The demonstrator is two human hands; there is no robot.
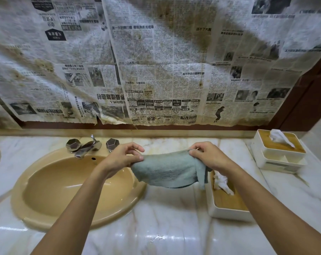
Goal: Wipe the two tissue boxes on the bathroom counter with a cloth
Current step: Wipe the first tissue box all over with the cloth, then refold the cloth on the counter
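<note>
The cloth (170,172) partly hides the nearer tissue box (227,205).

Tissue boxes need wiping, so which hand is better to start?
Probably the right hand. Both hands pinch the cloth, but the right is by the near tissue box; the left hand is over the sink.

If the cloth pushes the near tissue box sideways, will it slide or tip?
It probably slides: the near tissue box looks low and wide, on a glossy counter. Tipping seems unlikely. The tissue sticking out would likely crumple under the cloth.
</note>
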